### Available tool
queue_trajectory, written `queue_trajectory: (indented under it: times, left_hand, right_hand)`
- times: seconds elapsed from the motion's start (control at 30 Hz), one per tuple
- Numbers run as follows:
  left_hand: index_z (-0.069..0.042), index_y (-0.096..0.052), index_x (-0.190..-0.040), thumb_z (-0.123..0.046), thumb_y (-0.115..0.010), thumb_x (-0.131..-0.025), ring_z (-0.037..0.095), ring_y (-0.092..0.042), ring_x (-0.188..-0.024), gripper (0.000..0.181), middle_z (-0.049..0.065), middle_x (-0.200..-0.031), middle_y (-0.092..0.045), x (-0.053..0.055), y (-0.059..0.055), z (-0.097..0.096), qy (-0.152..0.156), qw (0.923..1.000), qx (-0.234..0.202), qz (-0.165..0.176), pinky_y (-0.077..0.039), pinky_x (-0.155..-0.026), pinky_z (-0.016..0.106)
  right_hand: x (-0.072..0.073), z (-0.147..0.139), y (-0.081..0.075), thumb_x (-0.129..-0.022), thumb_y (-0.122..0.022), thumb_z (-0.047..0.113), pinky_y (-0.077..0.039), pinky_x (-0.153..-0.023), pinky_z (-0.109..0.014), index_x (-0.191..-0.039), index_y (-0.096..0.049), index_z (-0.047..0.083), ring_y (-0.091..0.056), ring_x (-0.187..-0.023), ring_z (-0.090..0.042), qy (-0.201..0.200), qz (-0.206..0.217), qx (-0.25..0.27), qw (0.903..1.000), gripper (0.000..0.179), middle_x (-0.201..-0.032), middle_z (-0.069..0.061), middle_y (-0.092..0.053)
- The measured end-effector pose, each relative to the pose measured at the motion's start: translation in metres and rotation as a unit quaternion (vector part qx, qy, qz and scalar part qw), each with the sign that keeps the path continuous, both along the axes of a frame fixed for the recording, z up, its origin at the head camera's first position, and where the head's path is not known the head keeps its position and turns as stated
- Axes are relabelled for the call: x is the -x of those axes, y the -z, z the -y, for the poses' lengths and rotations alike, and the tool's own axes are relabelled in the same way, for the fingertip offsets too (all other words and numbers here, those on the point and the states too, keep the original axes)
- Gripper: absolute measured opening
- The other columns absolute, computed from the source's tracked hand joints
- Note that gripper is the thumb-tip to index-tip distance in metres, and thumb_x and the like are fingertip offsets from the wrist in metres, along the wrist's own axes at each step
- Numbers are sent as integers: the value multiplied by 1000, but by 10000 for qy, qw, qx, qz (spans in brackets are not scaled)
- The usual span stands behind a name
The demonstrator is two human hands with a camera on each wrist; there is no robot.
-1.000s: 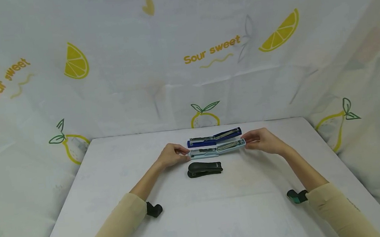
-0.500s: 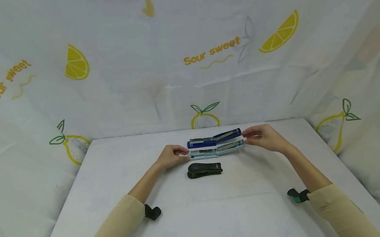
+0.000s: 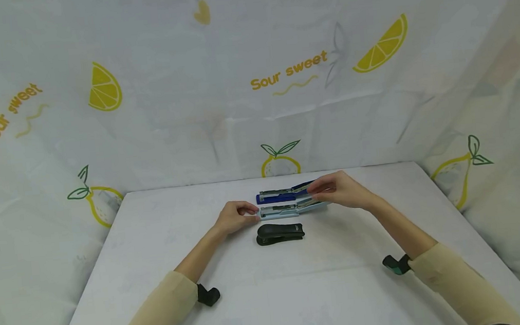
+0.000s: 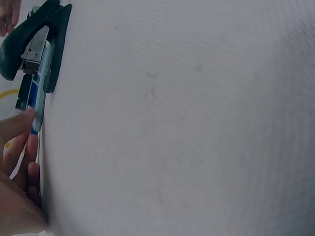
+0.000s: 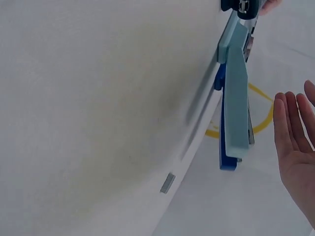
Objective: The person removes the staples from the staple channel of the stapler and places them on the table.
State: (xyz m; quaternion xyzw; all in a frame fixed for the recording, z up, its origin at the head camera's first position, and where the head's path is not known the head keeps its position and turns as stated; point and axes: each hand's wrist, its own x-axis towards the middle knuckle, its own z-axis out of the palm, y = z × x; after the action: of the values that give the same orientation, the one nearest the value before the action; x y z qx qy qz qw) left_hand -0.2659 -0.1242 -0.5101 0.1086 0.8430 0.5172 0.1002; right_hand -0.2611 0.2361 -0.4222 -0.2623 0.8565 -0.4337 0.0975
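In the head view, a light blue stapler [image 3: 279, 212] lies on the table, its top arm swung open to the right. My left hand [image 3: 234, 217] pinches its left end, the thumb [image 4: 24, 120] on the near side in the left wrist view. Behind it a dark blue stapler [image 3: 276, 197] lies likewise swung open. My right hand [image 3: 343, 190] is over the raised arms of both staplers, partly covering them. Its fingers are straight and hold nothing, apart from the light blue stapler [image 5: 237, 93] in the right wrist view.
A closed dark green stapler [image 3: 280, 233] lies in front of the light blue one. A small grey strip [image 5: 168, 182] lies on the table in the right wrist view. A white cloth with lemon prints [image 3: 280, 163] hangs behind the table [image 3: 300, 303].
My right hand has moved left from beside the staplers' right ends to over their raised arms. The left hand keeps its pinch, and the staplers stay where they were.
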Motion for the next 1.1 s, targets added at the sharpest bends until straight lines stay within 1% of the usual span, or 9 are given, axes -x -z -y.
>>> queue_trajectory:
  times: [0.1,0.17,0.3,0.37,0.4,0.57,0.8,0.97,1.1]
  left_hand:
    - [-10,-85,-109,-18,-91,-86,9,-52,-76,25,5,-98,-81,0,1,-1,-27,10000,68,-57,-39,-73,26]
    - [-11,-85,-109,-18,-91,-87,9,-52,-75,24,6,-98,-82,-1,1,-1,-36,9999,92,-106,-38,-74,27]
    - [-11,-85,-108,-18,-90,-87,10,-52,-75,23,6,-98,-82,-2,-3,-1,-42,9999,109,-108,-38,-75,29]
    - [-11,-85,-108,-18,-90,-87,9,-53,-75,23,5,-97,-81,-3,-5,-1,-44,9999,107,-102,-38,-75,29]
    - [-11,-85,-108,-18,-90,-87,9,-53,-75,22,5,-96,-81,-3,-5,-1,-53,9999,112,-92,-38,-75,29]
    - [-10,-85,-108,-18,-89,-87,8,-55,-75,22,7,-96,-81,-3,-7,-2,-86,9998,133,-78,-39,-76,29]
    - [-12,-85,-107,-19,-89,-87,7,-58,-77,22,7,-98,-82,-2,-7,-3,-131,9996,226,-67,-40,-81,30]
    - [-14,-86,-106,-20,-90,-87,7,-58,-77,21,5,-96,-81,-3,-8,-4,-163,9993,317,-58,-39,-81,31]
    - [-15,-86,-106,-22,-89,-87,7,-58,-77,20,4,-95,-81,-4,-8,-5,-176,9991,374,-63,-38,-82,31]
  right_hand:
    - [3,15,2,-100,-77,9,-60,-93,-19,-127,-75,-6,-79,-111,-27,-104,315,-26,9994,31,-127,-28,-77]
    - [5,26,3,-101,-78,13,-60,-95,-20,-127,-76,-4,-79,-112,-24,-127,614,-54,9980,32,-128,-24,-78]
    - [10,47,8,-103,-75,18,-60,-101,-27,-131,-74,-3,-78,-109,-16,-197,1322,42,9910,35,-129,-21,-78]
    - [14,56,11,-104,-73,20,-60,-101,-29,-132,-74,-2,-78,-107,-12,-204,1589,60,9871,35,-129,-19,-79]
    - [16,60,13,-105,-73,20,-61,-102,-31,-133,-74,-2,-78,-107,-13,-210,1686,65,9854,36,-129,-18,-79]
    - [23,75,21,-105,-73,22,-63,-99,-35,-130,-76,-1,-80,-103,-13,-166,2015,-11,9794,34,-124,-13,-82]
    - [26,88,27,-105,-70,13,-65,-93,-33,-126,-76,-7,-81,-94,-13,-117,2487,75,9685,29,-115,-17,-83]
    - [26,92,26,-105,-68,10,-65,-91,-35,-123,-76,-10,-81,-90,-13,-69,2581,98,9661,28,-107,-16,-84]
    - [27,92,27,-106,-67,8,-66,-86,-31,-122,-76,-12,-81,-86,-12,-109,2705,158,9625,27,-102,-14,-84]
